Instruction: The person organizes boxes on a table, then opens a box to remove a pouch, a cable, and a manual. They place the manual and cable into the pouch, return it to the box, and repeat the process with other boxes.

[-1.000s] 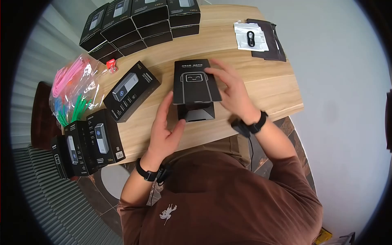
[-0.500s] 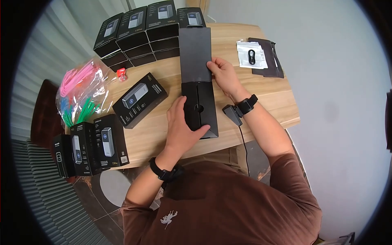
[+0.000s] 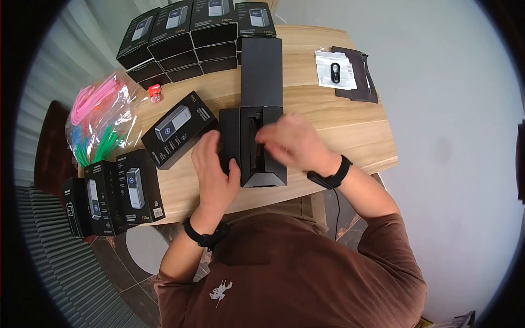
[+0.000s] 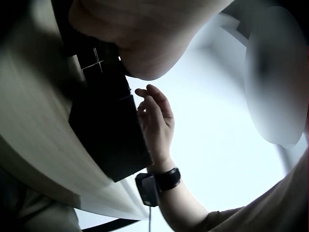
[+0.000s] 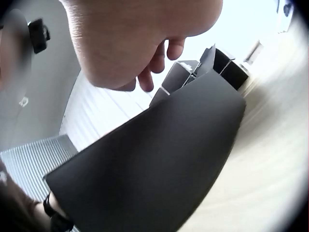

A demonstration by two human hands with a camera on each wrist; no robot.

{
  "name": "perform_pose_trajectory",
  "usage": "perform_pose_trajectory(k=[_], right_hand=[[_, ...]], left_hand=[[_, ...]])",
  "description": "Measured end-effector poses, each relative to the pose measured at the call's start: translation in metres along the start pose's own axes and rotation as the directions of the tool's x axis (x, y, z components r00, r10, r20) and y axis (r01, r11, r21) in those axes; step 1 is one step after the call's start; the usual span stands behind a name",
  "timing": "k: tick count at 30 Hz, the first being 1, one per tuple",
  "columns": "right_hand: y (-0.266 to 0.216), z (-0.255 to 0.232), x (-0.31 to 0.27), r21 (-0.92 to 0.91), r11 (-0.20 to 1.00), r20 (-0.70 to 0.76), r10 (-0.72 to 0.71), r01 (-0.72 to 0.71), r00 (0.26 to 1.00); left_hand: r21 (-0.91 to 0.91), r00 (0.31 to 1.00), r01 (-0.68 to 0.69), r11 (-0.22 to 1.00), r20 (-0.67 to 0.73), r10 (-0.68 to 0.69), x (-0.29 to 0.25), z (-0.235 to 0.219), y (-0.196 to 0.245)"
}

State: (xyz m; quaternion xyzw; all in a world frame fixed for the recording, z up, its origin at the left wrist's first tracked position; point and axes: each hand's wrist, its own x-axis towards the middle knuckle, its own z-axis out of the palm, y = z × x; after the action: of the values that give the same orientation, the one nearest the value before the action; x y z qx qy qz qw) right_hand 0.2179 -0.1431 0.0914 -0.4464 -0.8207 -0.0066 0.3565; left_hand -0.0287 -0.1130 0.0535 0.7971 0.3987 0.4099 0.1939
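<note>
An unlidded black box (image 3: 264, 180) lies near the table's front edge, its long cover flap (image 3: 261, 71) folded back toward the stacked boxes. A black inner flap (image 3: 229, 131) is folded out to the left, exposing a dark slot inside. My left hand (image 3: 212, 169) rests at this inner flap, fingers on its outer side and thumb at its near end. Over the opening reaches my right hand (image 3: 295, 143), motion-blurred, with loosely bent fingertips at the slot. In the left wrist view, the right hand (image 4: 157, 123) shows beyond the box's dark side (image 4: 111, 140), nothing visible in its fingers.
Printed black boxes (image 3: 172, 44) are stacked at the back left. Another box (image 3: 178, 128) lies left of the open one, and several stand (image 3: 139, 186) at the left edge. A bag of coloured ties (image 3: 104, 115), a cable (image 3: 335, 72) and a dark pouch (image 3: 358, 76) lie around.
The cover first lay over the box, then was swung back by the right hand. Since then the inner flap has opened leftward and the right hand has moved over the slot.
</note>
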Motion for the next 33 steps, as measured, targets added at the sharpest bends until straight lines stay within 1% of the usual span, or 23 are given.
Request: perform_pose_trajectory(k=[1,2,3,4,5,8,11,14,17,20,21,24,26,28,29,31,33], right_hand=[[-0.006,-0.001,-0.001,0.005,0.995,0.106,-0.097,0.097,0.99],[-0.009,0.0,-0.004,0.006,0.994,0.12,-0.114,0.114,0.986],[-0.011,0.002,-0.006,0.008,0.991,0.135,-0.13,0.13,0.982],[-0.012,0.002,-0.007,0.008,0.989,0.15,-0.147,0.147,0.978],[-0.014,-0.004,-0.005,0.006,0.991,0.146,-0.134,0.134,0.98],[-0.011,-0.024,-0.011,0.003,0.999,0.06,-0.052,0.052,0.997],[-0.003,-0.033,-0.032,0.004,0.997,-0.032,0.079,-0.079,0.996],[0.002,-0.03,-0.054,-0.011,0.978,-0.041,0.208,-0.208,0.977],[-0.005,-0.017,-0.068,0.151,0.901,0.039,0.406,-0.407,0.913],[-0.013,0.0,-0.079,0.329,0.714,0.123,0.617,-0.618,0.778],[-0.013,0.001,-0.083,0.331,0.697,0.149,0.627,-0.636,0.765],[-0.016,0.0,-0.084,0.346,0.692,0.137,0.63,-0.633,0.764],[-0.013,0.001,-0.088,0.354,0.707,0.137,0.608,-0.612,0.782],[-0.012,0.0,-0.087,0.342,0.732,0.135,0.583,-0.59,0.801],[-0.012,0.0,-0.086,0.35,0.706,0.153,0.605,-0.616,0.781],[-0.012,-0.004,-0.081,0.372,0.651,0.201,0.64,-0.662,0.742],[-0.007,-0.004,-0.076,0.39,0.623,0.205,0.659,-0.678,0.724]], left_hand=[[0.067,0.998,-0.065,0.996,0.019,0.064,0.004,-0.006,0.008],[0.13,0.991,-0.131,0.983,0.044,0.126,0.006,-0.008,0.013],[0.139,0.975,-0.188,0.972,0.144,0.168,0.004,-0.01,0.012],[0.142,0.947,-0.247,0.958,0.243,0.209,0.003,-0.012,0.009],[0.14,0.909,-0.305,0.942,0.338,0.244,0.003,-0.013,0.007],[0.115,0.923,-0.218,0.969,0.348,0.166,0.008,-0.016,0.012],[0.131,0.909,-0.259,0.957,0.369,0.196,0.008,-0.018,0.012],[0.061,0.908,-0.255,0.965,0.358,0.217,0.007,-0.018,0.018],[0.045,0.886,-0.269,0.962,0.404,0.229,0.006,-0.017,0.026],[0.036,0.852,-0.289,0.957,0.465,0.24,0.009,-0.017,0.024],[0.007,0.836,-0.279,0.96,0.495,0.239,0.011,-0.02,0.024],[-0.06,0.787,-0.251,0.966,0.569,0.24,0.019,-0.03,0.03],[-0.081,0.756,-0.246,0.966,0.608,0.244,0.022,-0.036,0.036],[-0.021,0.77,-0.305,0.952,0.583,0.259,0.017,-0.031,0.038],[0.014,0.776,-0.329,0.944,0.573,0.263,0.013,-0.027,0.038],[0.02,0.787,-0.341,0.94,0.553,0.273,0.007,-0.021,0.034],[0.026,0.798,-0.336,0.941,0.539,0.27,0.003,-0.018,0.03]])
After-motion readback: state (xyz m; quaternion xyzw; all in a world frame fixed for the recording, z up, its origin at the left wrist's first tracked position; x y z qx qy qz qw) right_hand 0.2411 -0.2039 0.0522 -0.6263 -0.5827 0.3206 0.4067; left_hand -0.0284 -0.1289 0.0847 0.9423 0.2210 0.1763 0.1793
